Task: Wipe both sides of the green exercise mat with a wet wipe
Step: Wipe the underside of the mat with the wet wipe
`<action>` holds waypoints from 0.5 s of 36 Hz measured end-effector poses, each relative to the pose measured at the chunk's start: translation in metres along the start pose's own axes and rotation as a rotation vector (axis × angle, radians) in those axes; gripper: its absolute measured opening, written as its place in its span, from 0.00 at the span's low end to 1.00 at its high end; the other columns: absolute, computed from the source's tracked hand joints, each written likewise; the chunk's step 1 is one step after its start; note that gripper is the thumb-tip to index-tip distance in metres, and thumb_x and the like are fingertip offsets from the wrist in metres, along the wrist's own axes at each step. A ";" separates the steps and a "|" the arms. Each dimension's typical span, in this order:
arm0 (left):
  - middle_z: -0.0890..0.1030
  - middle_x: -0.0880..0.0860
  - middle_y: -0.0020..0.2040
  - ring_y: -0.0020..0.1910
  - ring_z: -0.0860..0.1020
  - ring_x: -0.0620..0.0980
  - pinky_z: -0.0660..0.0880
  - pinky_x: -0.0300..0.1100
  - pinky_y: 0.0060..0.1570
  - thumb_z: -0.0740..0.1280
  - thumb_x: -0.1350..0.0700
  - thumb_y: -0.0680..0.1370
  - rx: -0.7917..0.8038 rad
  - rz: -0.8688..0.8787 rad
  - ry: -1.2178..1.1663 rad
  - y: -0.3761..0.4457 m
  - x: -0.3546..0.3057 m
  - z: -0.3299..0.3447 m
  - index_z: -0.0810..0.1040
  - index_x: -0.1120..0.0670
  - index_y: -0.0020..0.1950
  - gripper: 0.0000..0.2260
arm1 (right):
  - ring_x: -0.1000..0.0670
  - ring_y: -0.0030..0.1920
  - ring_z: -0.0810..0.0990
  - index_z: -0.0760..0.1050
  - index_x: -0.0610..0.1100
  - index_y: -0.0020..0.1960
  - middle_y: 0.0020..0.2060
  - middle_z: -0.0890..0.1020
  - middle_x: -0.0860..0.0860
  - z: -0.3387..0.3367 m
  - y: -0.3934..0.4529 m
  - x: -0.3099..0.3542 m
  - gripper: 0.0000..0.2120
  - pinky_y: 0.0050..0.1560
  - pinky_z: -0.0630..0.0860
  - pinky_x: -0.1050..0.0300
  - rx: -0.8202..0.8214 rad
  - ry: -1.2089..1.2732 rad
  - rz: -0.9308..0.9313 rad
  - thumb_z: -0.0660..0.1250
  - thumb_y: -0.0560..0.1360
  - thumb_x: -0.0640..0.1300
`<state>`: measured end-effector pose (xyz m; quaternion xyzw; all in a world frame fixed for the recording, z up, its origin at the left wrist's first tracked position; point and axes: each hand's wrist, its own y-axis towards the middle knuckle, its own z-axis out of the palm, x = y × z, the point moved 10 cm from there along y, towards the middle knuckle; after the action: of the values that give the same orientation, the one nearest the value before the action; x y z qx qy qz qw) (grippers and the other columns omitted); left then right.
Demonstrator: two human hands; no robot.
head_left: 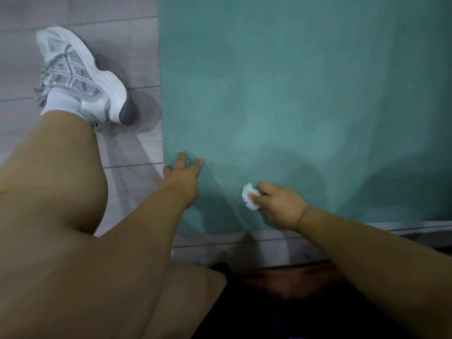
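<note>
Flat green textured exercise mat (305, 94) spread on grey floor tiles (137, 25); left hand (183, 177) pressed on its near left corner, fingers straight; right hand (281, 204) beside it pinches crumpled white wet wipe (249, 196) against mat; white-grey sneaker (83, 74) on tiles left of mat.

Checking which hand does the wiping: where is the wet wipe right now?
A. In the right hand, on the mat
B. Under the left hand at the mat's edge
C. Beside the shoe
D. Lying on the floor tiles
A: the right hand pinches the white wipe against the mat; the left hand only presses the mat's left edge.
</note>
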<state>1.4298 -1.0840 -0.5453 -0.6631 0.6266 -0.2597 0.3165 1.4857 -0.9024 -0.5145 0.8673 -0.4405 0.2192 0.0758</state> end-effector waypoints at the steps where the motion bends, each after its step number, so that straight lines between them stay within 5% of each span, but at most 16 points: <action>1: 0.37 0.49 0.77 0.75 0.48 0.63 0.55 0.53 0.73 0.65 0.60 0.78 0.007 0.001 0.004 -0.003 -0.002 0.002 0.46 0.41 0.77 0.36 | 0.43 0.25 0.74 0.74 0.46 0.46 0.38 0.71 0.45 -0.007 -0.004 -0.017 0.11 0.22 0.62 0.63 -0.044 -0.007 0.110 0.67 0.64 0.39; 3: 0.37 0.50 0.77 0.75 0.48 0.63 0.53 0.52 0.74 0.65 0.59 0.78 0.029 0.011 0.007 -0.008 -0.005 0.007 0.47 0.43 0.77 0.36 | 0.43 0.24 0.72 0.75 0.44 0.46 0.37 0.71 0.44 -0.013 -0.012 -0.034 0.13 0.23 0.59 0.63 -0.059 -0.019 0.279 0.70 0.62 0.36; 5: 0.38 0.52 0.78 0.75 0.50 0.62 0.52 0.50 0.74 0.65 0.57 0.78 0.049 0.038 0.014 -0.014 -0.009 0.011 0.48 0.46 0.78 0.35 | 0.42 0.30 0.77 0.78 0.41 0.48 0.40 0.76 0.43 -0.005 -0.021 -0.031 0.15 0.25 0.66 0.60 0.005 -0.054 0.389 0.74 0.62 0.35; 10: 0.48 0.56 0.78 0.76 0.53 0.55 0.51 0.42 0.72 0.68 0.55 0.77 0.080 0.122 0.022 -0.038 -0.023 0.014 0.51 0.53 0.78 0.35 | 0.42 0.39 0.80 0.73 0.43 0.53 0.47 0.78 0.43 0.029 -0.030 0.021 0.09 0.33 0.71 0.59 0.273 -0.144 0.029 0.61 0.73 0.41; 13: 0.61 0.58 0.75 0.73 0.61 0.55 0.59 0.42 0.68 0.69 0.55 0.76 0.066 0.141 0.027 -0.055 -0.033 0.012 0.59 0.57 0.75 0.31 | 0.44 0.57 0.74 0.70 0.45 0.59 0.60 0.73 0.45 0.028 -0.041 0.004 0.11 0.46 0.66 0.58 0.474 -0.068 0.086 0.58 0.79 0.48; 18: 0.63 0.57 0.74 0.72 0.63 0.55 0.60 0.39 0.67 0.67 0.55 0.77 0.001 0.127 0.012 -0.086 -0.041 0.010 0.59 0.55 0.76 0.30 | 0.41 0.59 0.75 0.69 0.41 0.65 0.63 0.71 0.41 -0.010 -0.056 -0.038 0.16 0.55 0.71 0.54 0.465 -0.241 0.321 0.58 0.79 0.45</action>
<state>1.4916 -1.0408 -0.4855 -0.6204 0.6692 -0.2432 0.3289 1.5076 -0.8374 -0.5191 0.8006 -0.5156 0.2187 -0.2132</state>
